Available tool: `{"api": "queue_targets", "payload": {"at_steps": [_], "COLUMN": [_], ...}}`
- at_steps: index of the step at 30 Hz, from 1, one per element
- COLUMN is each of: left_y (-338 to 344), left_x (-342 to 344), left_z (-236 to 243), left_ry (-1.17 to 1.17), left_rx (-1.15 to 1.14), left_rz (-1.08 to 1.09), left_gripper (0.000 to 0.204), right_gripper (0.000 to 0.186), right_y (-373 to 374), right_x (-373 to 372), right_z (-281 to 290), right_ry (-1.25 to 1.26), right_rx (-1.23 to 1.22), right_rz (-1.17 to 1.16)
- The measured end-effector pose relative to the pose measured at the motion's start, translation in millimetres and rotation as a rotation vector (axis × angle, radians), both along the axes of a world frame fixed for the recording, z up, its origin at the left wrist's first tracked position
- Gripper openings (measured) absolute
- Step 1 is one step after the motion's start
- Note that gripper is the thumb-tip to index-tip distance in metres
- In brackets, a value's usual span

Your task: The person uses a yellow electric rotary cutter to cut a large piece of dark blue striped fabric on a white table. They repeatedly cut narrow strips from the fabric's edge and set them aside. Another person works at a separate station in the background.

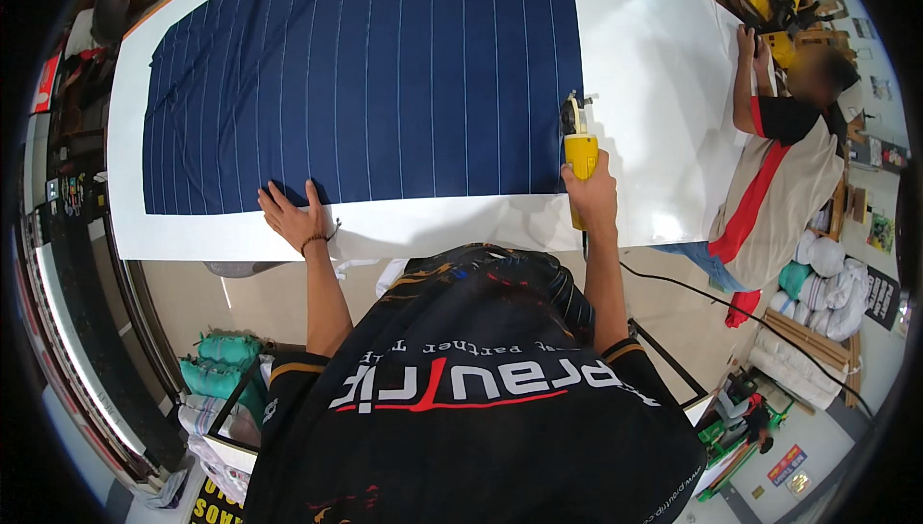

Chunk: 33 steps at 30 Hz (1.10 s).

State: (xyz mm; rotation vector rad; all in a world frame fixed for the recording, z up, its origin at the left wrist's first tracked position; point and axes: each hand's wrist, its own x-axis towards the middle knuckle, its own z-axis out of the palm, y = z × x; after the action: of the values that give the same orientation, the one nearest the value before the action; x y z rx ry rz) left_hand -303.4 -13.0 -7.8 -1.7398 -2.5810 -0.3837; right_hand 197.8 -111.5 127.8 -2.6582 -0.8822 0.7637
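Note:
A large piece of dark blue fabric [404,82] with thin pale stripes lies across the white table [654,82], wrinkled toward its left end. My right hand [592,195] grips a yellow electric fabric cutter [581,151], its head at the fabric's right edge. A black cord trails from the cutter toward the lower right. My left hand [294,220] rests with fingers spread, fingertips on the fabric's near edge and palm over the bare white tabletop. A dark bracelet circles that wrist.
Another person [784,159] stands at the table's right end, hands by its edge. The black cord [731,311] crosses the floor on my right. Wrapped bundles [226,375] sit at the lower left, with white rolls [796,367] at the right. A long dark machine [82,312] runs along the left.

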Motion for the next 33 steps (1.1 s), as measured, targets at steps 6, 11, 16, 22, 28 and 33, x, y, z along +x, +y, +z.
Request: {"api": "queue_targets", "payload": {"at_steps": [6, 11, 16, 22, 28, 33], "left_y": [0, 9, 9, 9, 8, 9], "left_x": [2, 2, 1, 4, 3, 5], "left_z": [3, -2, -5, 1, -1, 3], "left_ry": [-0.016, -0.011, -0.012, -0.035, -0.036, -0.057], "left_rx": [0.013, 0.017, 0.026, 0.02, 0.036, 0.035], "left_rz": [-0.006, 0.001, -0.008, -0.005, -0.006, -0.007], "left_gripper": [0.091, 0.093, 0.093, 0.093, 0.093, 0.092], "right_gripper": [0.064, 0.064, 0.063, 0.063, 0.065, 0.067], "right_y": [24, 49, 73, 99, 131, 152], "right_x": [6, 15, 23, 37, 50, 60], "right_z": [5, 3, 1, -2, -3, -6], "right_ry": [-0.035, -0.044, -0.074, -0.084, -0.089, -0.082], "right_rx": [-0.039, -0.008, -0.024, -0.022, -0.05, -0.049], "right_rz": [0.007, 0.037, 0.052, 0.074, 0.089, 0.091]}}
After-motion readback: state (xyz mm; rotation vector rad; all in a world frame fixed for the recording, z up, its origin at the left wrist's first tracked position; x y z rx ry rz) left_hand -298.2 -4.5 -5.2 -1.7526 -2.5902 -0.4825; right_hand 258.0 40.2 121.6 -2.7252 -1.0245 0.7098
